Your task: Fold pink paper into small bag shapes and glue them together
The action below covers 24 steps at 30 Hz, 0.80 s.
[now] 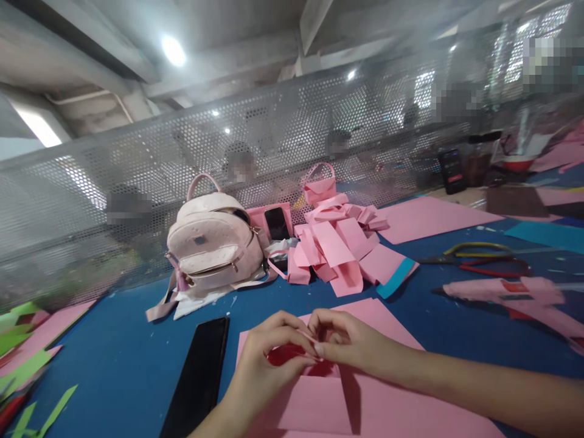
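Observation:
In the head view, a folded pink paper piece [314, 404] with an open top lies on a larger pink paper sheet [392, 340]. My left hand [278, 350] grips its upper edge between thumb and fingers. From the other side, my right hand [342, 337] pinches the same edge, its fingertips meeting those of the left. Between the hands the inside of the folded paper looks a deeper red-pink. Where exactly the fingertips press is partly hidden.
Left of my hands lies a black phone [198, 377]. Behind stand a pale backpack [210, 243] and a pile of pink paper pieces [333, 243]. Scissors [479, 258] and a pink glue gun [506, 292] lie at right. Green paper strips [59, 407] are at left; a perforated metal screen [274, 140] stands behind.

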Tool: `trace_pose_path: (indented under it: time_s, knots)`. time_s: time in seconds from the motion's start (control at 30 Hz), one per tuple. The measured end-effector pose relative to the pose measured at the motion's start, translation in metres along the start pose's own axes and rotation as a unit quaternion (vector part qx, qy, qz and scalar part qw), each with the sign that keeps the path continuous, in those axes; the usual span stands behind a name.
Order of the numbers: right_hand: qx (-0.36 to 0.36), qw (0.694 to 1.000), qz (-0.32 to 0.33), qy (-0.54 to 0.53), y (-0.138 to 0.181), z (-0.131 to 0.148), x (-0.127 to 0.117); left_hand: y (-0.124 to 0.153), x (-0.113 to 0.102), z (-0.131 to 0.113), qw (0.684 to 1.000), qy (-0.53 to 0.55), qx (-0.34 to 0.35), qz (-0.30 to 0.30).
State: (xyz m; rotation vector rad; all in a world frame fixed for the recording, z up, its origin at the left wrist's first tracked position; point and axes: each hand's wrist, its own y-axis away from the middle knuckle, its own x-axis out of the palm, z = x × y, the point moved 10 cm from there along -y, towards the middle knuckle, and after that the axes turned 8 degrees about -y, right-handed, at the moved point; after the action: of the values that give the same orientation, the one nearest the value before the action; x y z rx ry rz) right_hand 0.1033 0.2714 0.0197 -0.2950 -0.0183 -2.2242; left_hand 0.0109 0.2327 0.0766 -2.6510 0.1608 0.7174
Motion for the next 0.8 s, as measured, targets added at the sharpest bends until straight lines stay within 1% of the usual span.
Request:
trace_pose_path:
  time_s: [0.17, 0.37, 0.5, 0.6, 0.73, 0.8]
  knots:
    - [0.019, 1.000, 0.007, 0.009, 0.001, -0.001, -0.006, -0.002, -0.004, 0.000, 1.000, -0.015, -0.014, -0.015]
    - [0.006, 0.999, 0.004, 0.037, -0.002, 0.000, -0.009, 0.000, -0.004, 0.001, 0.999, -0.024, -0.013, -0.028]
    - [-0.012, 0.999, -0.006, 0.047, 0.002, 0.004, -0.007, -0.001, -0.005, -0.001, 0.999, -0.022, -0.004, -0.032]
    - [-0.040, 0.994, -0.027, 0.098, 0.008, 0.011, -0.007, -0.002, -0.008, -0.002, 0.999, -0.022, 0.001, -0.047]
    - [-0.085, 0.982, -0.081, 0.145, 0.014, 0.022, -0.013, 0.000, -0.012, 0.000, 0.997, -0.027, -0.006, -0.073]
    - [-0.096, 0.977, -0.101, 0.163, 0.014, 0.027, -0.016, 0.001, -0.012, 0.001, 0.997, -0.023, -0.009, -0.075]
